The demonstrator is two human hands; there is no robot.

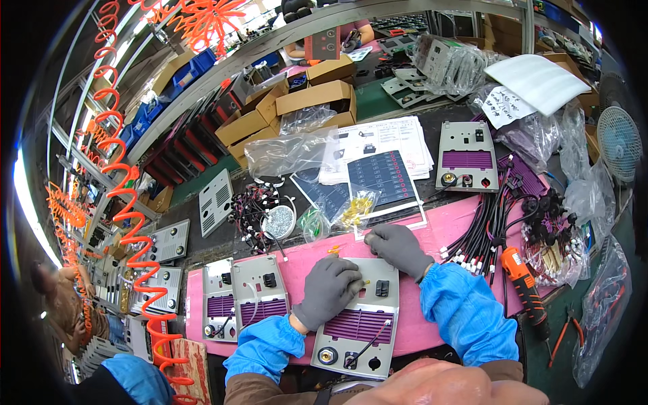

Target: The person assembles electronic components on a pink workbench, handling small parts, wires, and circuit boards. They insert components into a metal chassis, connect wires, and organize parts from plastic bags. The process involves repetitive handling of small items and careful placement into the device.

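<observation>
A grey panel (378,317) with a purple vent grille (356,325) lies in front of me on the pink mat (442,233). It carries a black switch (383,288), a round brass-centred fitting (327,355) and a short black cable. My left hand (329,291), in a grey glove, rests over its upper left part with fingers curled near a small yellow piece (366,283). My right hand (398,250), also gloved, is closed just beyond the panel's upper right edge. What either hand's fingertips hold is hidden. Loose yellow pieces (333,250) lie beyond the left hand.
Two similar panels (253,287) lie left. A bag of yellow parts (358,209), a tub of small metal parts (278,221) and papers (412,145) lie beyond. Black cables (476,233) and an orange-black screwdriver (525,287) are right. Orange coiled hoses (145,270) hang left.
</observation>
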